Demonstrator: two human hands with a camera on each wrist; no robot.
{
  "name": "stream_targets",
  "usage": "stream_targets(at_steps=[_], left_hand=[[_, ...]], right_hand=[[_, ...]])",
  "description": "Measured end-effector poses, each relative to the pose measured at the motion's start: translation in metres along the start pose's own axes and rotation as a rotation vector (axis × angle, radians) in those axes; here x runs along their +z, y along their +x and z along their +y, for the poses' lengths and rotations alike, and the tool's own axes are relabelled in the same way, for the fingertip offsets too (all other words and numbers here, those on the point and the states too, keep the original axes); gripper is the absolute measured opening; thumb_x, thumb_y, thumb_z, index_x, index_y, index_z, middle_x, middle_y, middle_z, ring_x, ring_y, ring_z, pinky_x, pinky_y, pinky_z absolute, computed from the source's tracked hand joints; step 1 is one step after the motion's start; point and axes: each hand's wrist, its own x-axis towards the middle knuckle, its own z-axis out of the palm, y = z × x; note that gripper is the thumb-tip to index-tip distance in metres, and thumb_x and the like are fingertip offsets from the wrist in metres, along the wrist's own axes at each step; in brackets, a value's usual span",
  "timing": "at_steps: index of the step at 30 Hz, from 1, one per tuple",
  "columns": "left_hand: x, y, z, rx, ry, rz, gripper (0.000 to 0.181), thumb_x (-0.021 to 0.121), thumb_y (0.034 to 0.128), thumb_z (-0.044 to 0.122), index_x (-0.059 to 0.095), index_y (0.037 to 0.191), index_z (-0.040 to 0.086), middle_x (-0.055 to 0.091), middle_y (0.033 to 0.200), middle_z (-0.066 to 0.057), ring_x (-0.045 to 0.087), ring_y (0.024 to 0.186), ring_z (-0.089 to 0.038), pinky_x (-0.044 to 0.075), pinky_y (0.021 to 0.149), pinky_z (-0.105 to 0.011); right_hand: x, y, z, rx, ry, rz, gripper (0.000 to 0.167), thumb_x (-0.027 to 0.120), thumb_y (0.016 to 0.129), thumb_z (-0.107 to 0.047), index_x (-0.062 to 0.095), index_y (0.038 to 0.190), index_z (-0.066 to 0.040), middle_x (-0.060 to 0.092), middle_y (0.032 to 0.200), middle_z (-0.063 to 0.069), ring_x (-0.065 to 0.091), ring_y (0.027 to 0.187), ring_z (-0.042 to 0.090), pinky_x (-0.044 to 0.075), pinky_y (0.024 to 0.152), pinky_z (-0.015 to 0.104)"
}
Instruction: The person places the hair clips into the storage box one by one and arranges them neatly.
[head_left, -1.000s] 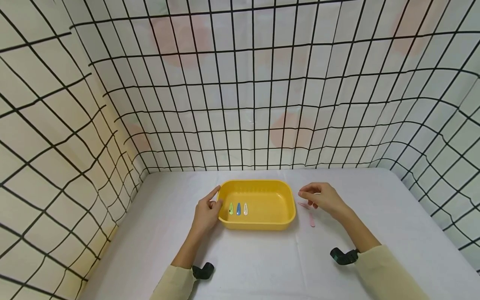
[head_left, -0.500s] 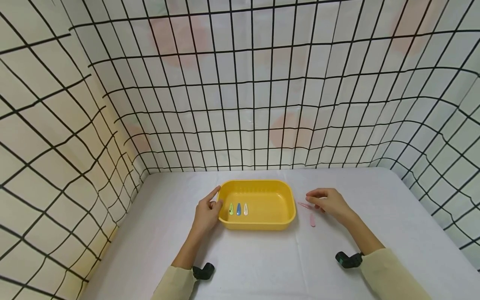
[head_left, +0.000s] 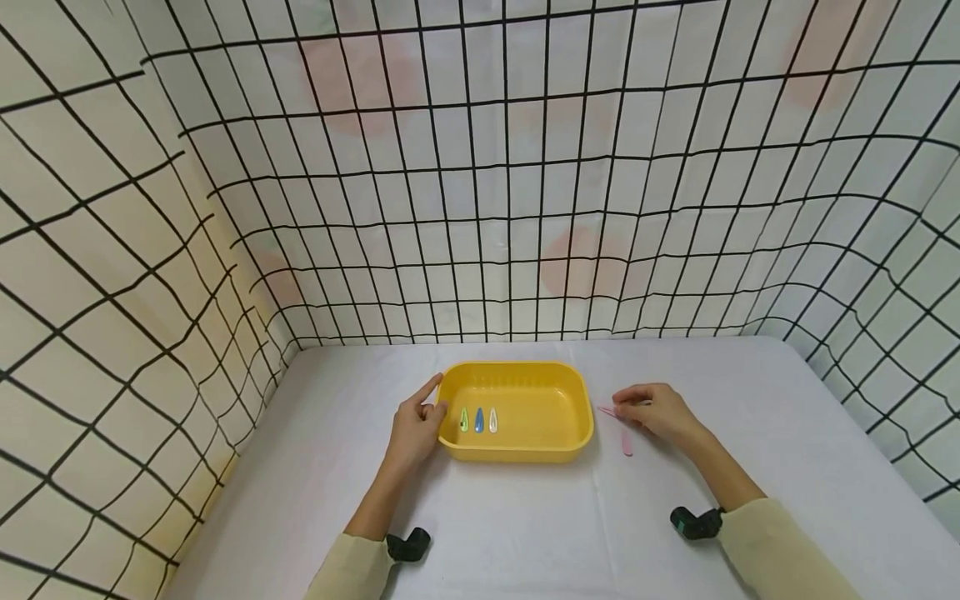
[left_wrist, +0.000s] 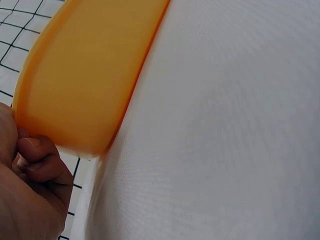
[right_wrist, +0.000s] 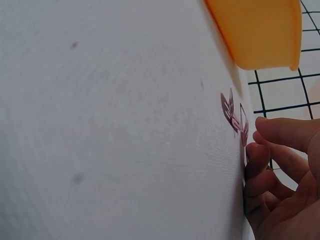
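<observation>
In the head view a yellow tray [head_left: 525, 455] holds a green clip [head_left: 464, 419], a blue clip [head_left: 479, 420] and a white clip [head_left: 492, 420] in a row. My left hand [head_left: 414, 430] grips its left rim; the left wrist view shows curled fingers [left_wrist: 40, 155] at the tray wall [left_wrist: 80, 85]. Right of the tray, a pink clip [head_left: 627, 443] lies on the cloth beside another pink clip [head_left: 606, 410]. My right hand [head_left: 660, 412] is at the latter, fingers bent. In the right wrist view, a gap shows between thumb and fingers, beside the pink clips [right_wrist: 234, 117].
A white cloth [head_left: 525, 525] covers the table. Black wire grid [head_left: 510, 208] stands behind and on both sides, with pale fabric beyond it. Black devices [head_left: 408, 545] are strapped at both wrists.
My right hand has moved slightly right, away from the tray, then a little lower beside the pink clips. My left hand stays on the tray's rim.
</observation>
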Motion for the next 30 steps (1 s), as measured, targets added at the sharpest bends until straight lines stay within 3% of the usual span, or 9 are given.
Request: stream_targets(at_steps=[7, 14, 20, 30], left_hand=[[-0.0005, 0.0002, -0.0012, 0.008, -0.002, -0.003, 0.054, 0.062, 0.1005, 0.018, 0.052, 0.153, 0.026, 0.041, 0.058, 0.002, 0.035, 0.05, -0.012, 0.032, 0.046, -0.02], [-0.0009, 0.0009, -0.0019, 0.013, -0.004, -0.004, 0.053, 0.062, 0.1004, 0.018, 0.052, 0.152, 0.025, 0.041, 0.057, 0.002, 0.035, 0.049, -0.012, 0.031, 0.045, -0.02], [-0.0016, 0.0009, -0.0018, 0.007, -0.006, 0.002, 0.053, 0.062, 0.1004, 0.018, 0.053, 0.152, 0.027, 0.04, 0.058, 0.003, 0.034, 0.049, -0.012, 0.031, 0.046, -0.02], [0.0001, 0.0008, 0.0004, 0.004, -0.013, 0.002, 0.054, 0.062, 0.1005, 0.018, 0.052, 0.153, 0.025, 0.04, 0.057, 0.003, 0.034, 0.048, -0.011, 0.031, 0.045, -0.02]], right_hand=[[0.003, 0.0007, 0.0007, -0.036, -0.063, 0.013, 0.033, 0.074, 0.094, -0.023, 0.074, 0.119, -0.003, 0.073, 0.106, 0.01, 0.06, 0.095, 0.024, 0.052, 0.074, 0.025], [0.0048, 0.0001, -0.002, -0.037, -0.109, 0.02, 0.03, 0.074, 0.094, -0.021, 0.075, 0.119, -0.004, 0.074, 0.109, 0.011, 0.062, 0.097, 0.024, 0.054, 0.079, 0.027], [0.0025, -0.0008, -0.001, -0.073, -0.165, 0.031, 0.024, 0.072, 0.094, -0.019, 0.078, 0.113, -0.007, 0.073, 0.112, 0.014, 0.061, 0.095, 0.025, 0.052, 0.075, 0.028], [-0.0008, -0.0015, 0.0062, -0.095, -0.19, 0.059, 0.024, 0.074, 0.092, -0.022, 0.077, 0.108, -0.004, 0.073, 0.095, 0.006, 0.06, 0.087, 0.021, 0.051, 0.074, 0.029]])
